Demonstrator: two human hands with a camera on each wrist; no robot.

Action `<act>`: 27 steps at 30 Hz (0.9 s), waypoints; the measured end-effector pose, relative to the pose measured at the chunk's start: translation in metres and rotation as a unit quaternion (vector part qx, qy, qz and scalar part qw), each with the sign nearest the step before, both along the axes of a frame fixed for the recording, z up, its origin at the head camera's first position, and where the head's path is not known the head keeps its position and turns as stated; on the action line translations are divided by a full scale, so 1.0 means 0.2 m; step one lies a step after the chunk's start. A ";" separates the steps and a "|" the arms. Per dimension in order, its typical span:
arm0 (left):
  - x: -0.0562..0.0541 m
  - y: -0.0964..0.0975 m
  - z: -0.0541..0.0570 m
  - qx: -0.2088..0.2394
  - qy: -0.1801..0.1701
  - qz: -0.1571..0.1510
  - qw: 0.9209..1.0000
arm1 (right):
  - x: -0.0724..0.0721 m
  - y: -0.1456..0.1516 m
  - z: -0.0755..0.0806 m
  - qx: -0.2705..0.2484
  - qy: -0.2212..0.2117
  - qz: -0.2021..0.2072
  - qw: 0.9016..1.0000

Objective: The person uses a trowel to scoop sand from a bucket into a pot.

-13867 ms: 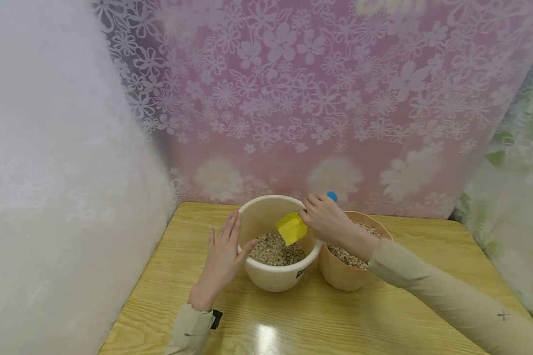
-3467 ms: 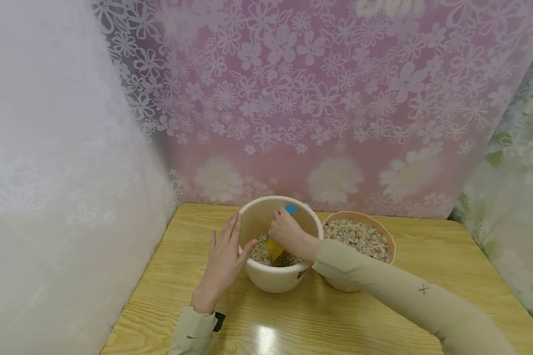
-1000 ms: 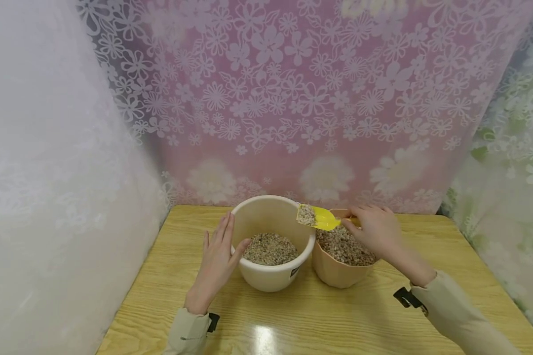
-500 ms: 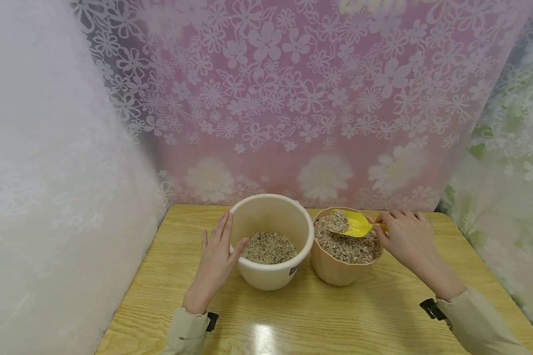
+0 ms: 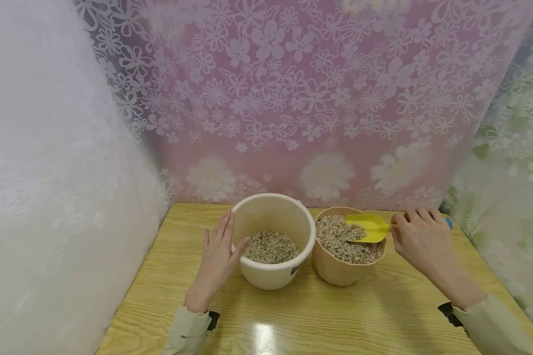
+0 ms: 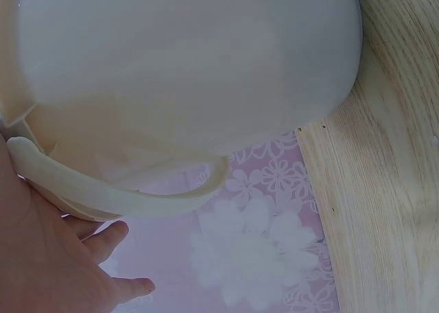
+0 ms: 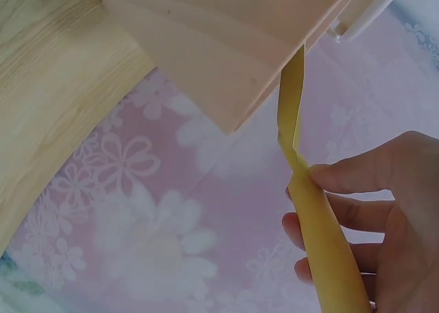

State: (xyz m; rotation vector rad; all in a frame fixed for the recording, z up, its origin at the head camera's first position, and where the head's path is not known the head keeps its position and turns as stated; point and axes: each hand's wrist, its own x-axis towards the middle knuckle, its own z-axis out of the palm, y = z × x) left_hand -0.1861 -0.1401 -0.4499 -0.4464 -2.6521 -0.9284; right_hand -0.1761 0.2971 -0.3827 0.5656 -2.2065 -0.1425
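Observation:
My left hand [image 5: 215,259] rests with straight fingers against the left rim of a cream bucket [image 5: 268,277]. Coarse gravel-like grains [image 5: 271,248] cover the bucket's bottom. In the left wrist view the bucket's handle [image 6: 130,200] hangs beside that hand. With my right hand [image 5: 424,244] I grip the handle of a small yellow shovel [image 5: 374,227]; its blue end pokes out behind the hand. The blade lies over the peach pot [image 5: 339,271], grains at its front edge. Similar grains [image 5: 335,241] fill this pot nearly to the rim. From the right wrist, the shovel's handle [image 7: 322,244] shows between thumb and fingers.
Bucket and pot stand side by side on a wooden table [image 5: 311,320]. Close behind the table's back edge hangs a pink flowered curtain [image 5: 266,162]. Pale sheets [image 5: 71,197] flank the left side, and a leafy patterned one [image 5: 506,197] the right.
The shovel has left the cream bucket loaded, moved right over the peach pot, and tipped, with grains at its front edge. My left hand has stayed at the bucket's rim.

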 end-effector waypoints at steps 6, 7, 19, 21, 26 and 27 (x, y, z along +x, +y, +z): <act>0.00 0.00 0.00 -0.005 0.005 0.004 1.000 | 0.02 0.04 0.04 0.016 0.045 0.005 0.999; 0.00 0.00 0.00 -0.005 0.004 0.004 1.000 | 0.02 0.05 0.04 0.020 0.049 0.002 0.999; 0.00 0.00 0.01 -0.005 -0.004 0.005 1.000 | 0.03 0.05 0.10 -0.014 0.094 -0.026 0.995; 0.00 0.00 0.01 -0.004 -0.006 0.004 1.000 | 0.03 0.04 0.09 -0.027 0.080 -0.028 0.996; 0.00 0.00 0.00 -0.005 -0.009 0.004 1.000 | 0.05 0.00 0.08 -0.053 0.023 -0.033 0.998; 0.01 0.00 0.00 -0.005 -0.008 0.004 1.000 | 0.06 0.00 0.07 -0.056 0.013 -0.035 0.998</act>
